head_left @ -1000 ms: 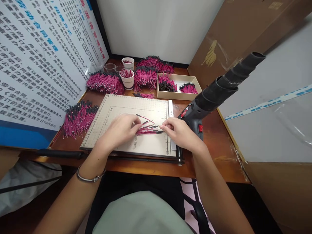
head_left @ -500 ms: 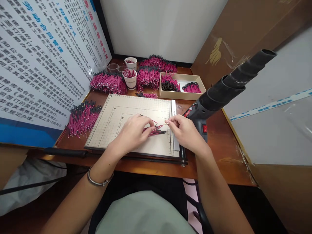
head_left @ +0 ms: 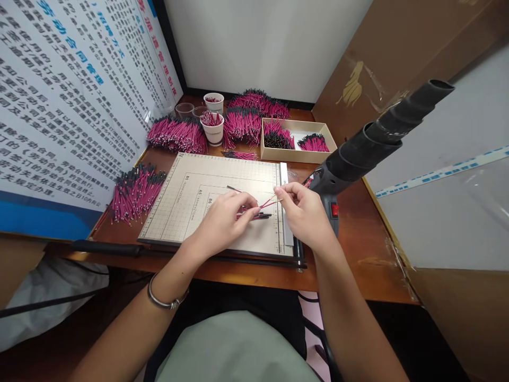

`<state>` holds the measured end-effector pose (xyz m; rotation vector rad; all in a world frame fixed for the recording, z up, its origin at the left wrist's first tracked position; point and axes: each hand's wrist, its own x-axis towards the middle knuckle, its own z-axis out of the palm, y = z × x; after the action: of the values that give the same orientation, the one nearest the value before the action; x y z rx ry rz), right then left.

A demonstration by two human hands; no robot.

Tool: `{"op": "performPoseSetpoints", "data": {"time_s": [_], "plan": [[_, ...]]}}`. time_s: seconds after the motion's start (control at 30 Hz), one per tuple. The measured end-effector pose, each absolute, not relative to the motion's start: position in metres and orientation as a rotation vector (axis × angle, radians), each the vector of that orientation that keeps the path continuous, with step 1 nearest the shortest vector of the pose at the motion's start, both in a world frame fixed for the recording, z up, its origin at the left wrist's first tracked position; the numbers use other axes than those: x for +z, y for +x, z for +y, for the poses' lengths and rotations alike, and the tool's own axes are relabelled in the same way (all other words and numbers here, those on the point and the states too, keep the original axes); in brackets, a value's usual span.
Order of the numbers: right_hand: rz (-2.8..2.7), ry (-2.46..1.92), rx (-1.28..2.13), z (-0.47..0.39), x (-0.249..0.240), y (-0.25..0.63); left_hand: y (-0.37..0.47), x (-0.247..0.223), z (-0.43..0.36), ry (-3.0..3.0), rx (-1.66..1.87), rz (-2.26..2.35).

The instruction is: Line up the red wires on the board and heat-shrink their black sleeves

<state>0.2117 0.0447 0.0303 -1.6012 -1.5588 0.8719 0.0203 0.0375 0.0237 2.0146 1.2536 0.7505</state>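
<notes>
Over a paper trimmer (head_left: 170,207) with a printed grid, my left hand (head_left: 228,220) pinches a couple of thin magenta wires (head_left: 270,202) between thumb and fingers. Their gold-coloured ends spread apart toward my right hand (head_left: 305,215). The thumb and forefinger of that hand are closed at the tip of one wire. Several loose wires with black ends (head_left: 263,216) lie on the board below the left fingers, partly hidden by them. One more black end pokes out behind the left hand.
A black heat gun (head_left: 332,183) stands upright at the right, close to my right hand. Behind the trimmer are a shallow box (head_left: 302,156) of wires, paper cups (head_left: 215,138) and wire piles (head_left: 177,135). Another pile (head_left: 137,196) lies at left. The trimmer's handle (head_left: 105,248) runs along the front edge.
My left hand has shifted slightly right, uncovering a black wire end behind it. The held wires now fan apart at their gold ends. My right fingers have risen a little.
</notes>
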Motion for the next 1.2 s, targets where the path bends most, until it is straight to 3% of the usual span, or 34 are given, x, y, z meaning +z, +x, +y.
{"op": "performPoseSetpoints", "data": {"time_s": [0.3,0.63,1.2], "plan": [[-1.544,-1.569,0.883,0.041,0.022,0.195,0.013,0.022,0.029,1.729,0.851,1.202],[-2.068,-1.548,0.776,0.06,0.023,0.212,-0.018,0.002,0.032,1.762,1.099,1.649],[-2.628,-1.613,0.65,0.084,0.042,0.204,-0.018,-0.015,0.025,1.778,1.184,1.495]]}}
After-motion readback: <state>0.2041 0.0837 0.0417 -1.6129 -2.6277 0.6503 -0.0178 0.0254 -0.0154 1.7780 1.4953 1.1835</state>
